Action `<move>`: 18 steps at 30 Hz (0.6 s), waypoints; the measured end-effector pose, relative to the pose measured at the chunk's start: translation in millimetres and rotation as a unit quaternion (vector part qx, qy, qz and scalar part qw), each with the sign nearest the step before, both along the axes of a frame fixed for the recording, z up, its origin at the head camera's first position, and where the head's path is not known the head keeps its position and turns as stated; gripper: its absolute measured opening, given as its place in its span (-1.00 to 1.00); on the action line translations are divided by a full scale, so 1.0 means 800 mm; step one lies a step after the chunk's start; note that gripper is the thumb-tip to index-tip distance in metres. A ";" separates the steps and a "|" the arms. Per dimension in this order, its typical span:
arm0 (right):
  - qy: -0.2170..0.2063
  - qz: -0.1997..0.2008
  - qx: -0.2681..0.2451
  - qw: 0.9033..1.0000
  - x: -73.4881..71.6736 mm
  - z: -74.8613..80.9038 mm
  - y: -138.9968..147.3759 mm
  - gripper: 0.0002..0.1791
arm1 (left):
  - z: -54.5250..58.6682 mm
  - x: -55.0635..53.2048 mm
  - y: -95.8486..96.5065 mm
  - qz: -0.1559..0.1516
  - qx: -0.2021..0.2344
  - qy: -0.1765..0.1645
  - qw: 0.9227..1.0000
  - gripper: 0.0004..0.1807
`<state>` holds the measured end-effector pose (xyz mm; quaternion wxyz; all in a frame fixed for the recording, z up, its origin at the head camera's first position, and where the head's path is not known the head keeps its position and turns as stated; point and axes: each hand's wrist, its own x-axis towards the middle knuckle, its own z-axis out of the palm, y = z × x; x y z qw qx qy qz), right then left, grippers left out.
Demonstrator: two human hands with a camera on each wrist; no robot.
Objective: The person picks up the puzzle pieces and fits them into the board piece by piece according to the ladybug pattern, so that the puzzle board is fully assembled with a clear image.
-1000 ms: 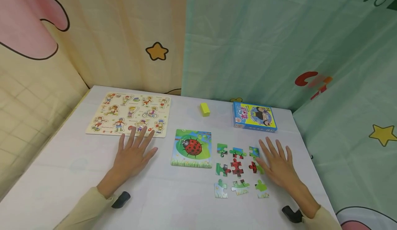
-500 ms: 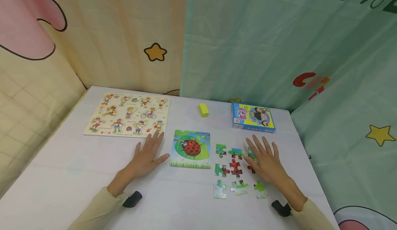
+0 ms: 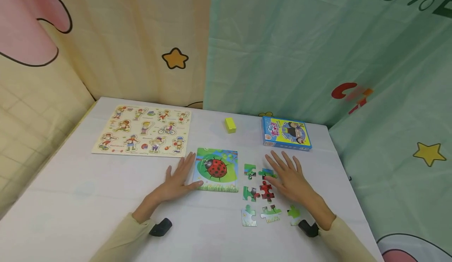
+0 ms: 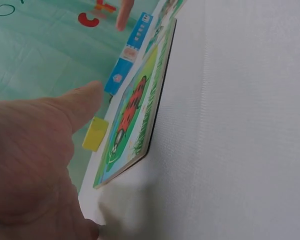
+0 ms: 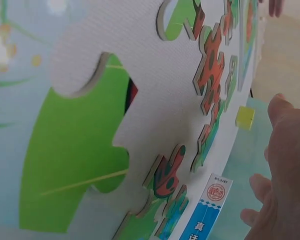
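Observation:
My left hand [image 3: 178,181] is held with straight fingers at the left edge of a square ladybug puzzle board [image 3: 217,170]. Its thumb overlaps the board's lower left corner in the head view, while the left wrist view has the thumb [image 4: 80,102] above the table. To the right of the board lie several loose jigsaw pieces in rows, among them a red middle piece [image 3: 267,191] and a green grass piece [image 5: 75,150]. My right hand [image 3: 292,180], fingers spread and holding nothing, hovers over the right column, hiding some pieces from the head camera.
A wooden puzzle board with sports figures [image 3: 141,130] lies at the back left of the white table [image 3: 88,199]. Behind the ladybug board is a small yellow block [image 3: 230,125]. A blue and yellow card box [image 3: 287,133] sits at the back right, near the curtain [image 3: 268,50].
Both hands have moved inward: the left to the right, up to the ladybug board, and the right to the left, over the loose pieces. The objects stay where they lay.

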<state>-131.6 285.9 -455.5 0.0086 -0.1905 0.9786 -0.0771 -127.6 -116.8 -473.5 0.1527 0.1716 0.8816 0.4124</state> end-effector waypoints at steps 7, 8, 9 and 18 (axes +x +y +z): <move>0.000 0.047 -0.028 0.998 -0.008 -0.004 -0.014 -0.20 | 0.003 -0.005 -0.001 -0.021 -0.004 -0.041 0.999 0.09; -0.004 0.052 -0.033 0.998 -0.009 -0.004 -0.016 -0.20 | 0.003 -0.005 -0.001 -0.025 -0.005 -0.044 0.999 0.09; -0.010 0.056 -0.036 0.998 -0.011 -0.004 -0.017 -0.21 | 0.003 -0.006 -0.001 -0.029 -0.007 -0.046 0.998 0.09; -0.071 0.102 -0.082 0.989 -0.024 -0.004 -0.024 -0.25 | 0.001 -0.007 -0.001 -0.047 -0.017 -0.041 0.998 0.04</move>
